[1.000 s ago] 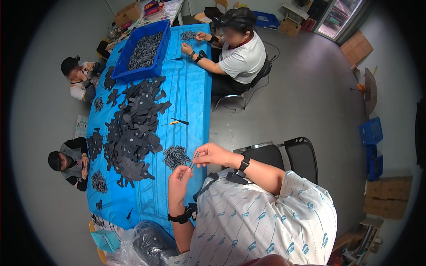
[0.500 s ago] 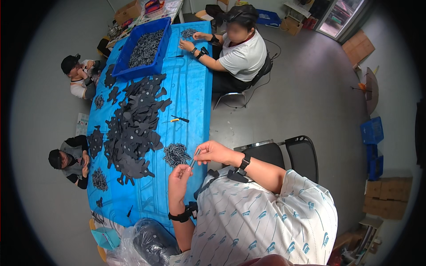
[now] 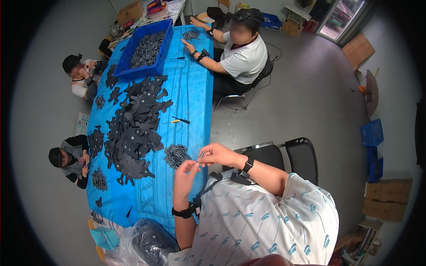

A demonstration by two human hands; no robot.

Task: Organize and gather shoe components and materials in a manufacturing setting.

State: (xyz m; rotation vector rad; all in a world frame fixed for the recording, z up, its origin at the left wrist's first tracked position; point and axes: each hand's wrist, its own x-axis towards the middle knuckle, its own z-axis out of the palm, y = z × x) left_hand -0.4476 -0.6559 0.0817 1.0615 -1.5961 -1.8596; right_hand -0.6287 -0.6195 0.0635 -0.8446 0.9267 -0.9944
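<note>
While both hands pinch it | small grey piece (image 3: 200, 154) between left hand (image 3: 184, 174), right hand (image 3: 218, 154)

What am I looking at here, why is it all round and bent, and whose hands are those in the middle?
There is no machine here. A wide fisheye camera worn on a person's head looks down, so straight edges bend near the rim. The two hands in the middle are that person's own: the left hand and the right hand meet over the table edge and pinch a small slim grey piece between the fingertips. Below lies a long table with a blue cover. On it are a heap of flat black cut-out shapes, a small pile of dark little parts and a blue crate filled with more. Three other people sit around the table.
</note>
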